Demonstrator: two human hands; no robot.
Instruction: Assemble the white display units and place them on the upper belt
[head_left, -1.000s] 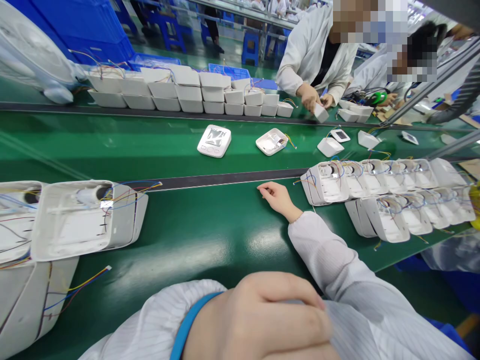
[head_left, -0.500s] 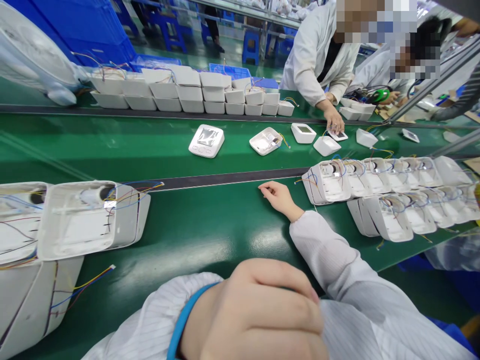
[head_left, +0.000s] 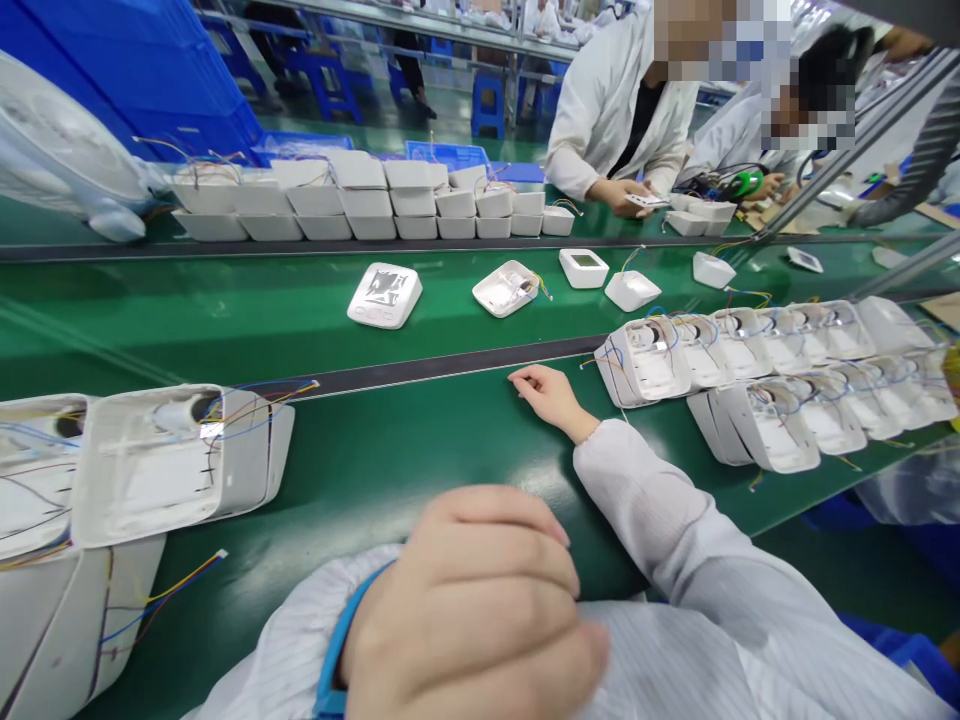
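My left hand [head_left: 472,610], with a blue band at the wrist, is raised close to the camera in the lower middle. Its fingers are curled into a loose fist, back of the hand towards me, and nothing sticks out of it. My right hand [head_left: 551,397] rests on the green bench top [head_left: 420,440] beside the dark belt edge, fingers bent together, no object visible in them. Just right of it stands the nearest open white plastic housing [head_left: 660,370], with coloured wires. To the left is a larger-looking white housing [head_left: 161,470] stacked on others.
On the green belt [head_left: 247,300] lie a white device with a screen [head_left: 385,295], an open shell [head_left: 506,288] and other white parts. Stacked white housings [head_left: 367,205] line its far side. A co-worker's hand [head_left: 626,197] holds a white piece. A fan [head_left: 64,140] stands far left.
The parts on the belt have shifted left. Across the belt, the co-worker has lifted a white piece and drawn it back. My left hand has moved slightly left; my right hand stays put.
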